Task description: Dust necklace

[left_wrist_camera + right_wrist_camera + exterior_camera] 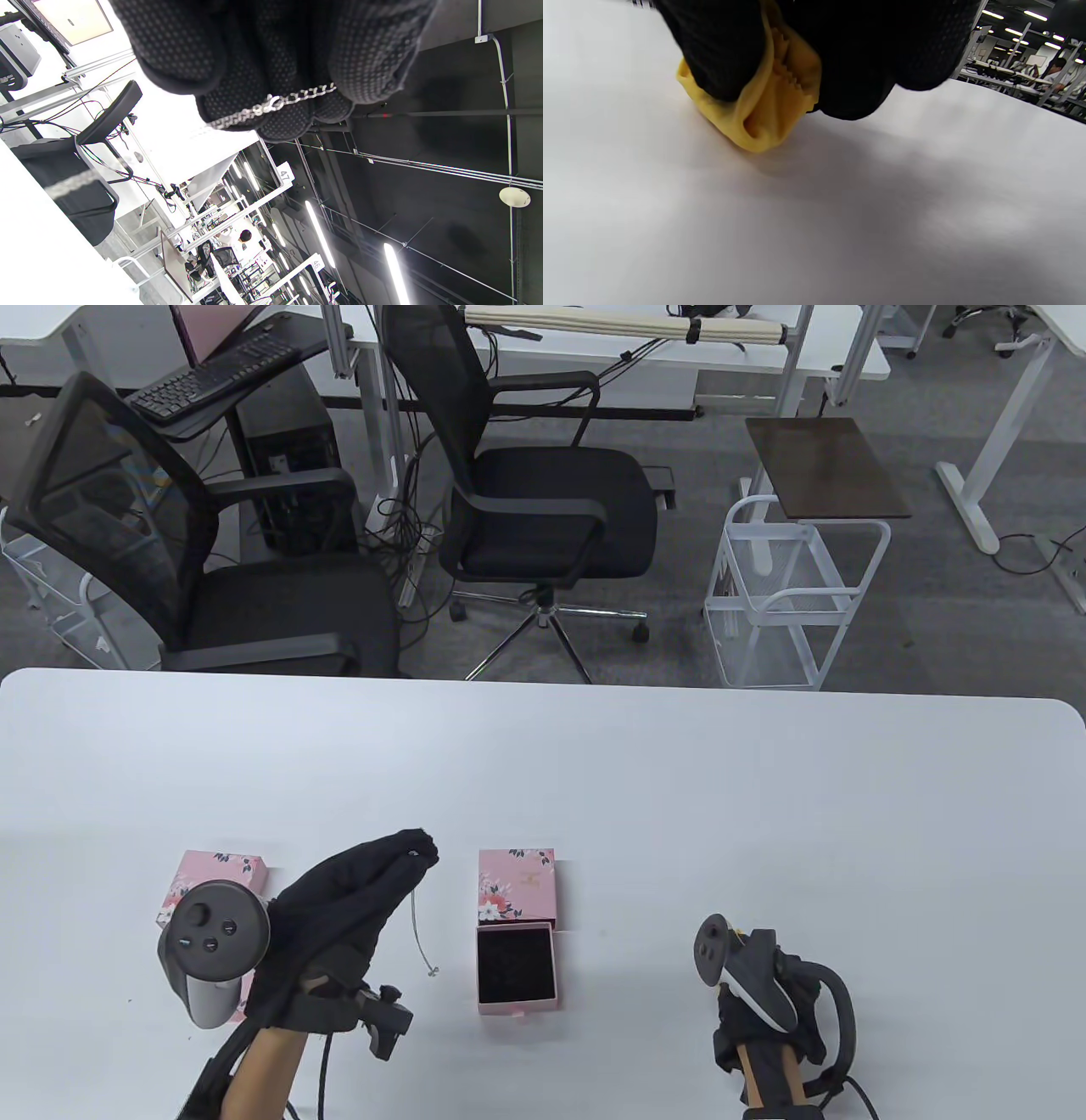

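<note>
My left hand (339, 925) is raised over the near left part of the white table (679, 780), forearm coming in from the near edge and the gloved fingers drawn together into a point aimed toward the far right. Those fingertips (275, 114) pinch the silver necklace (417, 929); in the left wrist view I see the chain and its clasp crossing the dotted finger pads, and in the table view the free length hangs down from the pinch, its end low near the tabletop just left of the open box. The tracker (212, 950) on the back of that hand sticks out to the left. My right hand (768, 1010) sits low on the near right part of the table, well apart from the left, knuckles up and its own tracker tilted on top. In the right wrist view its fingers (721, 55) are curled tight around a bunched yellow cloth (763, 106), which bulges out under them and touches the table surface. Between the hands lies the open pink jewellery box (517, 967), a drawer with black lining pulled toward me out of its floral sleeve (516, 886). A second pink floral box (216, 882) lies on the left, partly hidden behind the left hand's tracker.
</note>
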The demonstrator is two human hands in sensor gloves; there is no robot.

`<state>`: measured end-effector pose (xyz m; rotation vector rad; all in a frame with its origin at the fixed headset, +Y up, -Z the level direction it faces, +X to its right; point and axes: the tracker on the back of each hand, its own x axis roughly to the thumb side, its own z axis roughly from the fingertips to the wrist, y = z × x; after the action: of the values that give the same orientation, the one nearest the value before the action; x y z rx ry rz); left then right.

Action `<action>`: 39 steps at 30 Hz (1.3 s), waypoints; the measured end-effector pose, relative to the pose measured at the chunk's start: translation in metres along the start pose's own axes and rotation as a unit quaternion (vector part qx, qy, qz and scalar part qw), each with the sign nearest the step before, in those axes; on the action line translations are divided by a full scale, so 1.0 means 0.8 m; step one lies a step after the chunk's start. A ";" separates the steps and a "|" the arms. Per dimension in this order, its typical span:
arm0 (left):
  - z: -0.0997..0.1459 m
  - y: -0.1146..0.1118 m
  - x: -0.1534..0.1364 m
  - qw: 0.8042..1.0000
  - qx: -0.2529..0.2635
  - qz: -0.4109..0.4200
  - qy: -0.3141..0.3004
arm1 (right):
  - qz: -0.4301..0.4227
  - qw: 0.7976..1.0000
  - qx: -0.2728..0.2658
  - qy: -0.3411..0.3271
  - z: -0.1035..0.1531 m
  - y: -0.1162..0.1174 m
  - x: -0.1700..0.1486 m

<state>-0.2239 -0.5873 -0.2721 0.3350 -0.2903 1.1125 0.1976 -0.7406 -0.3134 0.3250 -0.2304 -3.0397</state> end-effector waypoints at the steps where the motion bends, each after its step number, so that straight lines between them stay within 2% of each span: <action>1: 0.000 0.000 0.000 1.000 0.003 -0.002 0.001 | -0.046 0.999 -0.019 -0.014 0.003 -0.010 0.004; 3: 0.000 0.001 0.000 1.000 0.006 -0.008 0.002 | -0.120 0.991 -0.044 -0.038 0.011 -0.027 0.012; 4: -0.001 0.001 -0.001 1.000 0.004 -0.004 0.004 | -0.180 0.980 -0.060 -0.062 0.017 -0.043 0.021; 5: -0.001 0.001 -0.001 1.000 0.004 -0.001 0.005 | -0.203 0.974 -0.067 -0.071 0.020 -0.049 0.025; 7: -0.001 0.002 -0.003 1.000 0.006 0.002 0.007 | -0.301 0.941 -0.091 -0.123 0.034 -0.075 0.048; 8: -0.002 0.002 -0.003 1.000 0.006 0.001 0.008 | -0.318 0.934 -0.095 -0.132 0.037 -0.080 0.053; 10: -0.002 0.002 -0.004 1.000 0.006 0.000 0.010 | -0.380 0.903 -0.109 -0.171 0.048 -0.095 0.075; 11: -0.003 0.002 -0.006 1.000 0.006 0.004 0.013 | -0.424 0.876 -0.112 -0.199 0.056 -0.104 0.094; 15: -0.004 0.002 -0.009 1.000 0.004 0.010 0.020 | -0.502 0.817 -0.109 -0.260 0.072 -0.120 0.137; 17: -0.005 0.001 -0.011 1.000 0.005 0.008 0.024 | -0.545 0.775 -0.104 -0.302 0.082 -0.131 0.165; 21: -0.005 0.001 -0.014 0.999 0.013 0.011 0.034 | -0.581 0.734 -0.085 -0.342 0.089 -0.143 0.194; 23: -0.005 0.001 -0.014 0.999 0.012 0.012 0.036 | -0.583 0.729 -0.092 -0.347 0.093 -0.148 0.205; 28: -0.005 0.002 -0.015 0.999 0.028 0.004 0.042 | -0.565 0.739 -0.140 -0.340 0.107 -0.152 0.225; 32: -0.005 0.003 -0.016 0.999 0.032 0.000 0.044 | -0.540 0.750 -0.157 -0.347 0.116 -0.155 0.233; 35: -0.004 -0.001 -0.013 0.998 0.037 -0.014 0.041 | -0.497 0.769 -0.155 -0.371 0.125 -0.160 0.240; 39: -0.001 -0.008 -0.006 0.998 0.040 -0.028 0.029 | -0.449 0.794 -0.233 -0.337 0.136 -0.163 0.242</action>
<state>-0.2199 -0.5932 -0.2752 0.3785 -0.1843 1.0783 -0.0226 -0.6145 -0.2681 -0.9905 0.9067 -3.7663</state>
